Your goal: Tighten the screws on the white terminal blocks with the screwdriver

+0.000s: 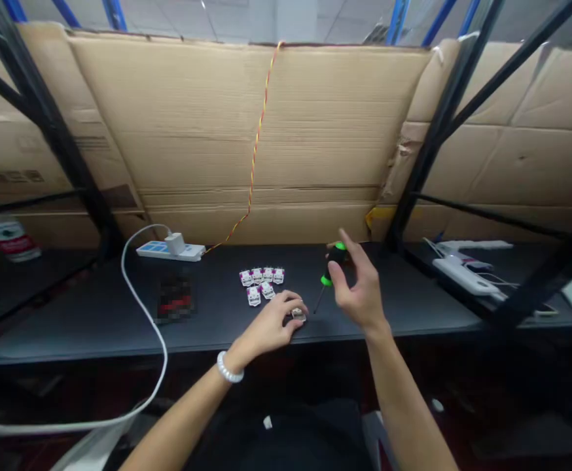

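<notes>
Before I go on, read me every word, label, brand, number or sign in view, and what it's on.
No text can be quoted:
Bottle label: marks blurred, unreadable.
Cardboard, left side: a row of dark printed marks, too blurred to read.
Dark item with red: pixelated, nothing legible.
White parts and screwdriver: no lettering can be made out.

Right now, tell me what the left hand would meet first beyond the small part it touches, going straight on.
Probably the screwdriver in the right hand, just beyond the left hand; depth there is unclear.
</notes>
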A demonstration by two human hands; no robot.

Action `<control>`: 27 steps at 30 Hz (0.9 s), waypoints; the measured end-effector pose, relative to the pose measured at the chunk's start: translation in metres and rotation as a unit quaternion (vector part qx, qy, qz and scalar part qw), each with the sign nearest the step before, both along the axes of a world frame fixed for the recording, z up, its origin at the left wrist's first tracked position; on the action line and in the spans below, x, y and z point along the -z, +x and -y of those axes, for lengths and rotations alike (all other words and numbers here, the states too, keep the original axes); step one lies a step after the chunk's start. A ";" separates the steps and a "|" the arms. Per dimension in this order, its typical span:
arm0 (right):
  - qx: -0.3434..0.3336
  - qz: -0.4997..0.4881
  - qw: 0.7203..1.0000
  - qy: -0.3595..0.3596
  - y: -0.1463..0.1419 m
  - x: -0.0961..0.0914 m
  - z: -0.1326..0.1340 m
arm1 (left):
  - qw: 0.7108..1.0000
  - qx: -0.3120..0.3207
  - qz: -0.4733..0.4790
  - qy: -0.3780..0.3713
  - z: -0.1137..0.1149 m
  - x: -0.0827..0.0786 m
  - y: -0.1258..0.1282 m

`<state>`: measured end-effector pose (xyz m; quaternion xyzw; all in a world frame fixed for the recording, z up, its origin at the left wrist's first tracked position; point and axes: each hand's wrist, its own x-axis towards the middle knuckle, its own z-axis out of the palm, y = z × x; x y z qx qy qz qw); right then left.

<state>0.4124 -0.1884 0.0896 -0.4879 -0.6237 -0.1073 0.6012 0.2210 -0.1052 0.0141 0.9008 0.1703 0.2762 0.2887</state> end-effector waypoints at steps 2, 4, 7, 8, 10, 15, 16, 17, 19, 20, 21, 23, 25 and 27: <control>0.002 -0.002 1.000 0.003 0.002 0.000 0.001 | 1.000 -0.004 0.002 -0.007 0.000 -0.002 0.000; 0.003 -0.005 1.000 0.003 0.004 -0.001 0.001 | 1.000 -0.005 0.003 -0.007 -0.001 -0.003 0.000; 0.002 -0.007 1.000 0.004 0.005 -0.001 0.001 | 1.000 -0.006 0.011 -0.006 -0.002 -0.002 0.000; 0.004 -0.008 1.000 0.002 0.004 -0.001 0.001 | 1.000 -0.005 0.012 -0.006 -0.002 -0.001 0.000; 0.005 -0.006 1.000 0.001 0.004 -0.001 0.001 | 1.000 -0.004 0.012 -0.002 -0.003 0.000 0.000; 0.001 -0.002 1.000 0.001 0.003 -0.002 0.000 | 0.999 -0.010 -0.010 0.043 -0.004 0.002 0.002; 0.001 -0.003 1.000 -0.001 0.004 -0.002 0.000 | 0.998 -0.016 -0.020 0.055 -0.005 0.003 0.002; 0.000 -0.003 1.000 -0.002 0.004 -0.002 0.000 | 0.997 -0.024 -0.032 0.068 -0.005 0.004 0.002; -0.001 -0.002 1.000 0.002 0.004 -0.002 0.000 | 0.993 -0.045 -0.057 0.094 -0.004 0.005 0.003; -0.003 -0.001 1.000 0.004 0.004 -0.001 0.000 | 0.990 -0.056 -0.068 0.108 -0.004 0.006 0.003; -0.003 0.000 1.000 0.006 0.004 -0.001 0.000 | 0.988 -0.064 -0.078 0.120 -0.003 0.006 0.003; 0.000 0.003 1.000 0.007 0.004 -0.002 0.000 | 0.983 -0.077 -0.092 0.140 -0.001 0.005 0.003; 0.002 0.004 1.000 0.005 0.004 -0.002 0.000 | 0.978 -0.090 -0.102 0.156 0.001 0.004 0.004; 0.003 0.005 1.000 0.002 0.004 -0.003 0.000 | 0.976 -0.094 -0.110 0.162 0.003 0.002 0.004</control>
